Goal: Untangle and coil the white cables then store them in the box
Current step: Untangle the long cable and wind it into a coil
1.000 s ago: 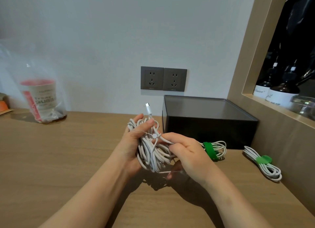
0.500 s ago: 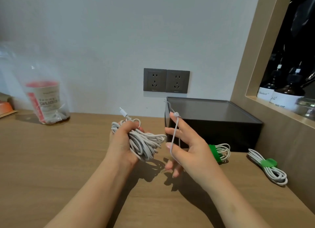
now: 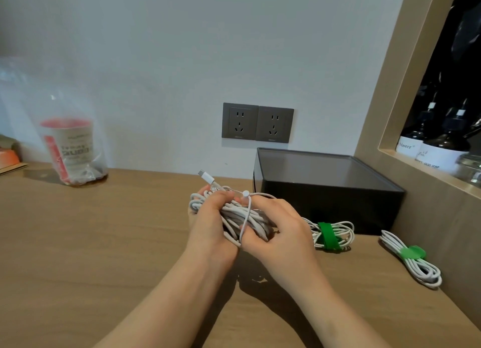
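My left hand (image 3: pixel 208 226) clenched on cable bundle (image 3: pixel 235 213), right hand (image 3: pixel 282 234) curled round its other end; bundle axis crosswise between grips, box (image 3: pixel 328 200) beyond right hand.

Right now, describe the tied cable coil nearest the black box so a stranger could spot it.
Start at the black box at the back of the wooden desk, below the wall sockets. Just before its front wall lies a white cable coil. Its green band is darker and wider than the one on the long coil by the right wall.
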